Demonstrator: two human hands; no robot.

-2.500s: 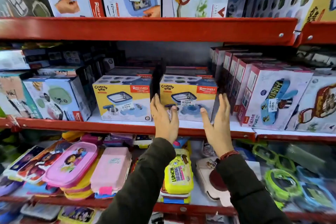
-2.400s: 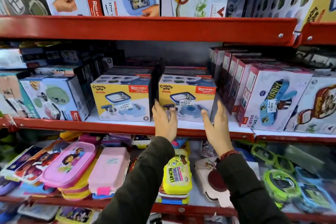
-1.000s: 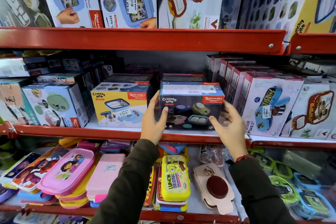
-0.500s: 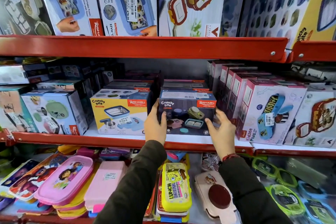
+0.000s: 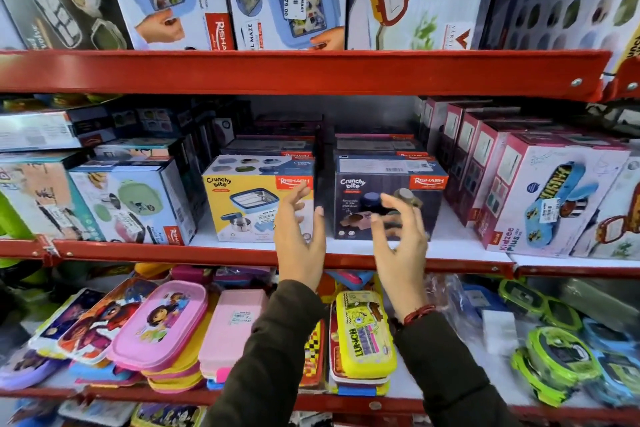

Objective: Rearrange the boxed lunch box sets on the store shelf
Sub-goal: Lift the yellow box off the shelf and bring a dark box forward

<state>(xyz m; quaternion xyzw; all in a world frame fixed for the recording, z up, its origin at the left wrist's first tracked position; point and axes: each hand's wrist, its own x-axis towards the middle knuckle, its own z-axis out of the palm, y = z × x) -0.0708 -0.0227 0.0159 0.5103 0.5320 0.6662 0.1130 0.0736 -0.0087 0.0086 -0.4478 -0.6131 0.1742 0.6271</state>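
Nearest the camera, two dark sleeves are reaching up over the lower shelf of loose plastic lunch boxes, and both hands are hanging in front of the middle shelf with nothing in them. The left hand (image 5: 300, 246) is showing spread, loosely curled fingers over the gap between the two front boxes, while the right hand (image 5: 401, 243), a red thread at its wrist, is arching its open fingers just ahead of the dark Crunchy Bite box (image 5: 388, 198) without clearly touching it. That box is sitting upright on the white shelf board (image 5: 460, 246), a little back from the red shelf lip (image 5: 207, 255), face outward, just right of the yellow Crunchy Bite box (image 5: 256, 199) with a narrow dark gap between them. Its front is navy with a red brand tab at the upper right and small printed containers, partly hidden by the fingers; its top panel is paler and carrying a barcode. The placing step is looking all but done, so doing it well is probably meaning a light touch: pressing with flat palms on both side faces, squaring the dark box's front with its yellow neighbour, and keeping clear of the pink Kidzee boxes (image 5: 547, 198) leaning to the right. Behind both front boxes, further boxes are stacking back into shadow.
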